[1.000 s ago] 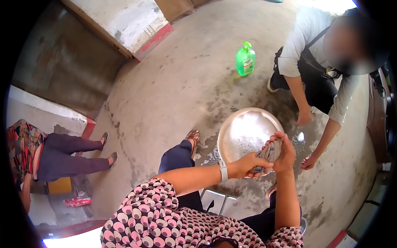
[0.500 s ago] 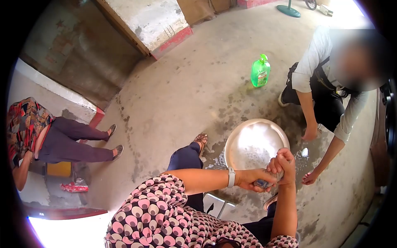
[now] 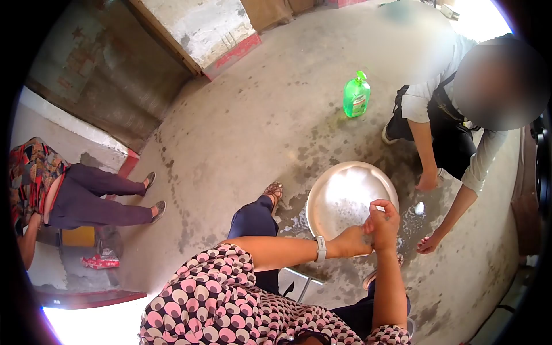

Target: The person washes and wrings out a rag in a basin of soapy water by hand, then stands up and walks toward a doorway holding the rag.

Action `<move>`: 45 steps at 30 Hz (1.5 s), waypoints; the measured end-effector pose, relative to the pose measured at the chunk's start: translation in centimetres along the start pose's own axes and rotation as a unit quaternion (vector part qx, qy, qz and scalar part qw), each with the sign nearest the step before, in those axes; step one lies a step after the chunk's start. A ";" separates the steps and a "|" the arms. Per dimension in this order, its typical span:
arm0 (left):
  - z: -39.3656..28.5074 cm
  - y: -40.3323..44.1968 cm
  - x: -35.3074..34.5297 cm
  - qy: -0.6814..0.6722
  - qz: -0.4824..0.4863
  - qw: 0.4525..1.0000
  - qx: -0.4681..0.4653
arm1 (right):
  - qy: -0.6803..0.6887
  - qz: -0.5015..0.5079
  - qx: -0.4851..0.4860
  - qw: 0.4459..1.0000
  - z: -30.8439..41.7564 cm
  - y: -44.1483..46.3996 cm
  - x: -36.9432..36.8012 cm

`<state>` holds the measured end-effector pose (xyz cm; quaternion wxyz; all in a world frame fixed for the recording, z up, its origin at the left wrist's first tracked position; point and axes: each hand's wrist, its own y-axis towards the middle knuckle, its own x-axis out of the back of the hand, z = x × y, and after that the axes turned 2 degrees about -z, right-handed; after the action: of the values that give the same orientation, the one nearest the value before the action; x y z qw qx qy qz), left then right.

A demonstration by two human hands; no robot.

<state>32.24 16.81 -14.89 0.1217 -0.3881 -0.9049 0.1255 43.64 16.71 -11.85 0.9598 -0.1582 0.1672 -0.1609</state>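
A round, pale basin point(image 3: 311, 198) stands on grey concrete floor point(image 3: 247, 121) marked with dark wet patches point(image 3: 296, 202), near a translucent green plastic pump bottle point(image 3: 356, 99). A red-based white wall point(image 3: 198, 26) rises behind. The left hand point(image 3: 348, 241) and right hand point(image 3: 384, 225) meet above the basin's near edge, curled around a mostly hidden grey cloth point(image 3: 367, 239).

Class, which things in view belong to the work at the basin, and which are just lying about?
Likely belonging:
left hand and right hand
grey cloth, barely visible between them
pale basin
green pump bottle, perhaps

Likely lying about:
red packet
yellow object
white lump on the floor (unsure)
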 end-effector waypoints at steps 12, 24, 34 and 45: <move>2.4 0.7 -0.4 0.049 -0.092 0.993 -0.050 | -0.035 -0.128 0.072 0.988 -3.7 1.2 0.1; 1.4 0.6 -0.5 0.164 -0.147 0.975 -0.032 | 0.080 -0.205 0.062 0.974 -4.5 1.8 0.1; 0.0 0.8 0.1 0.070 -0.084 0.994 0.006 | 0.232 -0.169 -0.162 0.944 -1.9 1.8 2.0; -2.4 0.3 2.8 -0.512 0.327 0.753 0.253 | 0.394 0.183 -0.039 0.900 0.9 0.0 3.1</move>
<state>31.39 19.38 -12.39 -0.3148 -0.4933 -0.5846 0.5619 46.74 15.78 -11.90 0.8212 -0.0858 0.5636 -0.0250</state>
